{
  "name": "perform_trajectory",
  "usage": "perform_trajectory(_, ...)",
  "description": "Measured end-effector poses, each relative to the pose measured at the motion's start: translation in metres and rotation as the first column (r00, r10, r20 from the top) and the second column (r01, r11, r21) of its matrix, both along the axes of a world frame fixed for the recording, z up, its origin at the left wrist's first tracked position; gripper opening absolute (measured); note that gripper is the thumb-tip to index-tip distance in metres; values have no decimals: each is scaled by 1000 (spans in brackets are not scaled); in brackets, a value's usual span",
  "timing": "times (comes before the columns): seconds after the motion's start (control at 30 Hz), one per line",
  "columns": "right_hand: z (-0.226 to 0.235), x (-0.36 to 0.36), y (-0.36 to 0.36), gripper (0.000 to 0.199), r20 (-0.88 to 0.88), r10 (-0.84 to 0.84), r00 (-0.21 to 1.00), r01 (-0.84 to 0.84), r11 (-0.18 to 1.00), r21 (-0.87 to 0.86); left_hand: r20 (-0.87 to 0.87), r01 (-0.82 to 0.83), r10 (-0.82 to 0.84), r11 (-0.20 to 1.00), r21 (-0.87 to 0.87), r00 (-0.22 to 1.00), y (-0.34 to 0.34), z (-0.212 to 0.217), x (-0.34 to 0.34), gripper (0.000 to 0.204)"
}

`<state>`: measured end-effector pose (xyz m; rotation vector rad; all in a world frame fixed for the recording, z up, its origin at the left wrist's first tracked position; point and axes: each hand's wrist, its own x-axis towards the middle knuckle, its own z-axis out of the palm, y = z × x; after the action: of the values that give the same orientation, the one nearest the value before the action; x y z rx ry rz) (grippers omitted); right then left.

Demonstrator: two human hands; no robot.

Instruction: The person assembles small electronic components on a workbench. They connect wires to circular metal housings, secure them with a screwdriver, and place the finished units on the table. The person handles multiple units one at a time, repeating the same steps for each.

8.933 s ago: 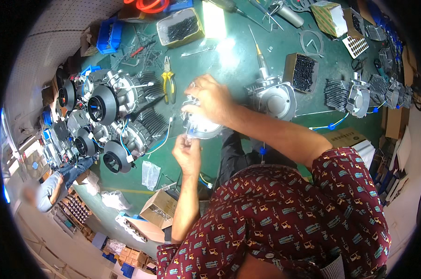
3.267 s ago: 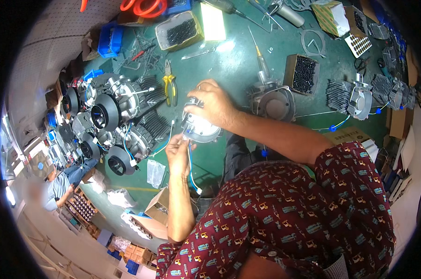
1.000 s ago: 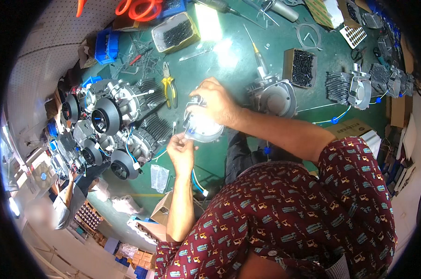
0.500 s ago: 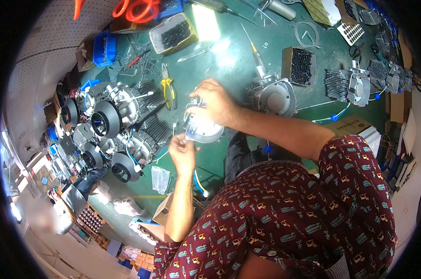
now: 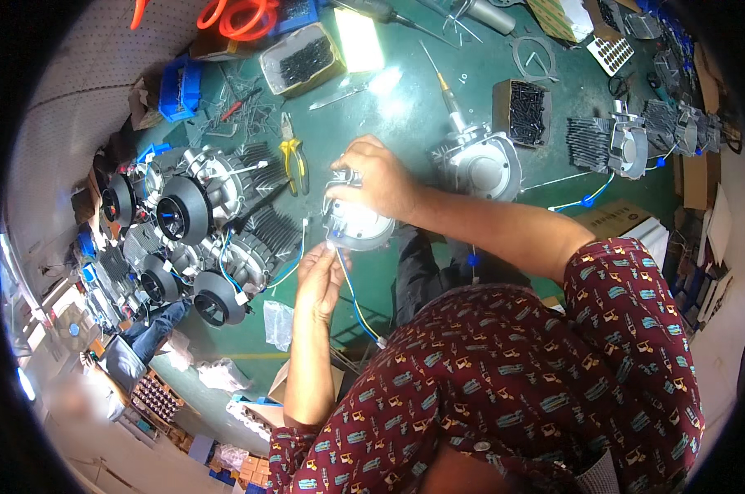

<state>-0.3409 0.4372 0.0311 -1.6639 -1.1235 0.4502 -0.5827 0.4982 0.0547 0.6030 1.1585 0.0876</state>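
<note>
A round silver metal motor housing (image 5: 363, 229) is at the middle of the green bench, near its front edge. From above, my right hand (image 5: 378, 179) is closed around the housing's upper, bracket-like end. My left hand (image 5: 319, 276) is at the housing's lower left rim, with thumb and fingertips pinched on the wires (image 5: 350, 284) where they come out. These blue, yellow and white wires hang down past the bench edge to a white connector (image 5: 381, 342). A small blue part (image 5: 338, 234) shows at the rim above my left fingertips.
Finned motors with black fan wheels (image 5: 181, 210) crowd the left. Yellow-handled pliers (image 5: 292, 156) lie beside my hands. Another housing (image 5: 484, 171), a screwdriver (image 5: 448, 95) and a box of black screws (image 5: 522, 114) are to the right. A person (image 5: 125, 362) is at the far lower left.
My left fingers have shifted slightly down and closed in at the wire exit. The wires have swung to the right and show more of their length. My right hand keeps its hold.
</note>
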Motion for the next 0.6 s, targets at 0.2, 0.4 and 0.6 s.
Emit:
perform_trajectory(0.2, -3, -1, 1, 36, 12, -19, 1000, 19, 1000, 18, 116, 297, -289, 953, -54, 950, 16, -8, -3, 27)
perform_trajectory(0.4, -2, 4, -1, 36, 3, -4, 1000, 4, 1000, 3, -51, 393, -418, 796, 461, 907, -2, -13, 4, 20)
perform_trajectory(0.6, 2, 3, -1, 36, -10, 24, 1000, -24, 1000, -5, -446, 489, -507, -53, 871, 738, 9, -13, 6, 4)
